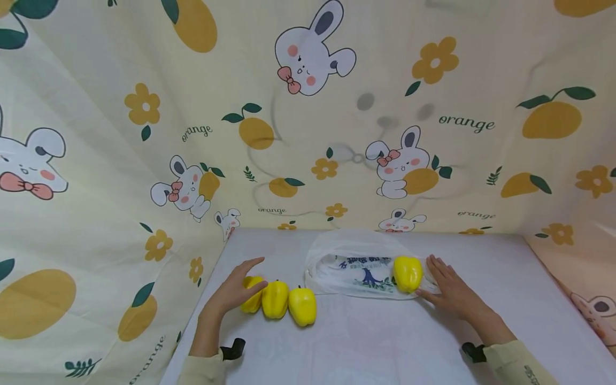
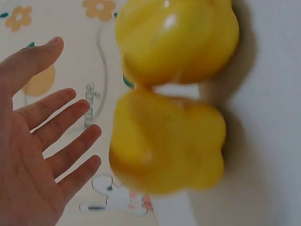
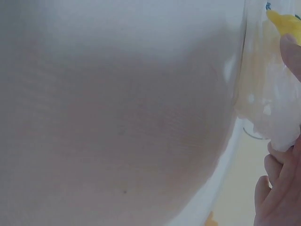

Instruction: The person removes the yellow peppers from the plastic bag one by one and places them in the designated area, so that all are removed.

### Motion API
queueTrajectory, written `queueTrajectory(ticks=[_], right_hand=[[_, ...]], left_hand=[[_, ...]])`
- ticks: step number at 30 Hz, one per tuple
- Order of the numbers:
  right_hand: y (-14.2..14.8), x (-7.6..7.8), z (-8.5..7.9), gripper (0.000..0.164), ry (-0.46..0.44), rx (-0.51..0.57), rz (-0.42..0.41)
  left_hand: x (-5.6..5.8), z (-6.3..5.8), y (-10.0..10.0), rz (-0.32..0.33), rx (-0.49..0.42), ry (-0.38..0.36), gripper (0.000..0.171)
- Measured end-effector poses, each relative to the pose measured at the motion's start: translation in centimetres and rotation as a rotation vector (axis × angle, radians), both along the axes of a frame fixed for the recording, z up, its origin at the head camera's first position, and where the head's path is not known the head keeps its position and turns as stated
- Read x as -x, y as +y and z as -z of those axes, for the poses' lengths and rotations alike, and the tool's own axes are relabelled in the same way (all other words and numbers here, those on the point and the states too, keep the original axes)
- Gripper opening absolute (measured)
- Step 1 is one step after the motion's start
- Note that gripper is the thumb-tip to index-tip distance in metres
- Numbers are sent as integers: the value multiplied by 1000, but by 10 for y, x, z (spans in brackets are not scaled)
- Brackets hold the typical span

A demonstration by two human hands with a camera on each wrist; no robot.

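On the left side of the table, three yellow bell peppers stand in a row: the left pepper (image 1: 251, 302), the middle pepper (image 1: 275, 300) and the right pepper (image 1: 302, 307). My left hand (image 1: 240, 286) is over the left one and partly hides it; the left wrist view shows its fingers spread, with nothing in the palm. A fourth yellow bell pepper (image 1: 408, 274) sits on the right end of a white plastic bag (image 1: 332, 275) with printed lettering and a tree. Beside that pepper, my right hand (image 1: 454, 291) has its fingers extended at the bag's edge.
A pale cover lies over the table (image 1: 375, 342). Behind it and at both sides hangs a cream curtain (image 1: 308, 139) printed with rabbits, oranges and flowers. Dark wrist mounts are strapped at both sleeves.
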State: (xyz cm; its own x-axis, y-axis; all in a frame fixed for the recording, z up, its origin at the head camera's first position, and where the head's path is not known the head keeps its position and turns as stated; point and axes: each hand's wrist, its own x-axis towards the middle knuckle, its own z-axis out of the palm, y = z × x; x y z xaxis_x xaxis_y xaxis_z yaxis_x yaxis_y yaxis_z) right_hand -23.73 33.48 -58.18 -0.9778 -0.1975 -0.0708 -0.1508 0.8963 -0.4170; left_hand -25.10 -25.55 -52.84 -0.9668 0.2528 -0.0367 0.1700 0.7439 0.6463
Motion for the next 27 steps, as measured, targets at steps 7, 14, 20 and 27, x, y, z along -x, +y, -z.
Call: queueTrajectory(ticks=[7,14,20,27], right_hand=[[2,0,0,121,-11,2,11],[2,1,1,122,-15,4,13],[3,1,2,121,-8,1,10],[3,-1,-1,120,-4,3,12]], left_hand=[[7,-7,32,13,-25,10,75],[14,-10,59,36,-41,36,77],[18,-13,85,98,-57,82,78],[19,-13,120,141,-12,65,81]])
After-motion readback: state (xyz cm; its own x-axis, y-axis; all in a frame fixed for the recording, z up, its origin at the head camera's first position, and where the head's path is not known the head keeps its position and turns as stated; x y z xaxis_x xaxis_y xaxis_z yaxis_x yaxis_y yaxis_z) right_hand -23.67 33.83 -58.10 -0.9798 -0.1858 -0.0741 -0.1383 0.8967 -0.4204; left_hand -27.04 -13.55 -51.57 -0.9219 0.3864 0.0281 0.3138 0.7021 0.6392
